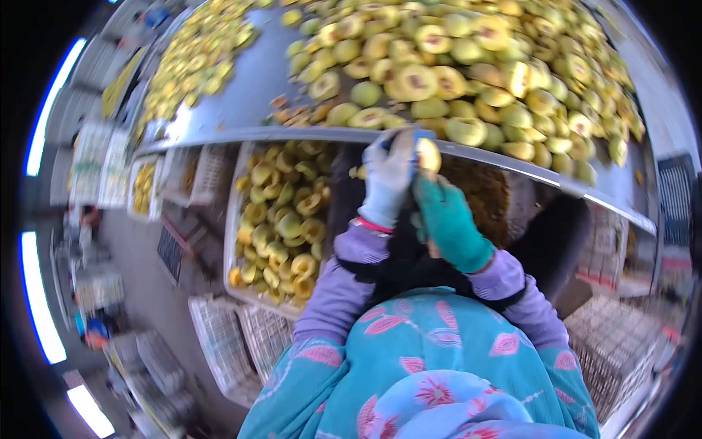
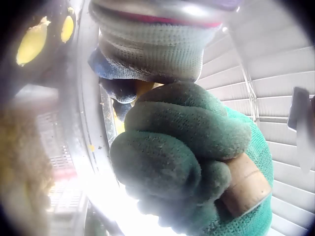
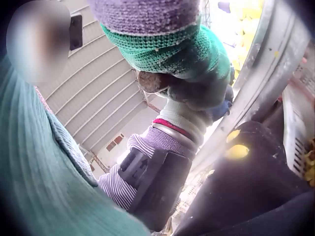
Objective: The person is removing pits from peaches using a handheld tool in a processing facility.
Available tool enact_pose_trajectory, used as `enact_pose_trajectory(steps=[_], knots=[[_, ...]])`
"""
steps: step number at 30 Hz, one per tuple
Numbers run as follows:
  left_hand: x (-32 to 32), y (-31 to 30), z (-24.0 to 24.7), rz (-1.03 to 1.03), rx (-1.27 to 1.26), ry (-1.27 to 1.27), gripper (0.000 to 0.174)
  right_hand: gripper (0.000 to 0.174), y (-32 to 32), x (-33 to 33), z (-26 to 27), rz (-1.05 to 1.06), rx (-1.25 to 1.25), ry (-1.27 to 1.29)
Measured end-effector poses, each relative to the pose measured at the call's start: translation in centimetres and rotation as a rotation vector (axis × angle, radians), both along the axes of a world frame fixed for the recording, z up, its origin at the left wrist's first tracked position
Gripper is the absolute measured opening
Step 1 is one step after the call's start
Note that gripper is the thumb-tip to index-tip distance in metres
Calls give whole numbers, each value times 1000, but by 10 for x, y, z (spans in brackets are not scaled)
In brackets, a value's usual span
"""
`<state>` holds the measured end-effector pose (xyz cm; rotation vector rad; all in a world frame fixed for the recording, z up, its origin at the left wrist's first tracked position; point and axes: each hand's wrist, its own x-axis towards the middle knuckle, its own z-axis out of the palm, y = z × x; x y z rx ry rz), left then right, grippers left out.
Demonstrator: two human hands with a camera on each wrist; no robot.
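Observation:
My left hand (image 1: 390, 175), in a white glove with blue fingertips, holds a yellow peach half (image 1: 428, 156) at the front edge of the metal table. Right beside it, my right hand (image 1: 455, 225) in a green glove grips a tool by its wooden handle (image 2: 246, 186). The butt of that handle (image 3: 151, 82) sticks out below the green fist in the right wrist view. The tool's working end is hidden by the hands. Curled green fingers (image 2: 162, 155) fill the middle of the left wrist view, close below the white glove.
Cut peaches (image 1: 468, 88) lie heaped on the metal table (image 1: 267, 66), with a second pile (image 1: 197, 62) farther left. Below the table edge, a crate of peach halves (image 1: 281, 219) stands left of my lap. White plastic crates (image 1: 227, 344) stand on the floor on both sides.

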<state>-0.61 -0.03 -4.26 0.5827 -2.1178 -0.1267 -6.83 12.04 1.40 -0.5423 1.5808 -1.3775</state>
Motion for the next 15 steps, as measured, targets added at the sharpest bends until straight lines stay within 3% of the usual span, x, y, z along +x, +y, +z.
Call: enact_pose_trajectory(steps=[1, 2, 3, 5, 6, 7, 10, 12, 14, 15], knots=[[-4, 5, 16, -225, 479, 245, 23, 35, 2, 3, 5, 24, 41, -96], [-3, 8, 25, -255, 948, 286, 20, 41, 2, 6, -8, 5, -30, -47], [-7, 13, 31, -246, 1258, 482, 19, 38, 1, 6, -3, 26, 9, -109], [-9, 17, 23, -210, 1028, 487, 24, 37, 8, 2, -20, 61, -7, -47], [-8, 17, 25, -206, 1244, 484, 26, 36, 8, 3, -22, 79, -16, -57], [-4, 19, 28, -207, 1201, 436, 29, 36, 8, 5, -24, 97, -25, -68], [-2, 20, 20, -198, 1045, 406, 28, 36, 10, 5, -8, 116, -4, -422], [-2, 15, 14, -297, 1321, 520, 25, 37, 11, 3, 4, 220, 34, -725], [0, 11, 9, -383, 1597, 637, 22, 40, 9, -2, 1, 330, -90, -1053], [3, 12, 14, -501, 1605, 816, 20, 41, 8, -5, -2, 372, -137, -1236]])
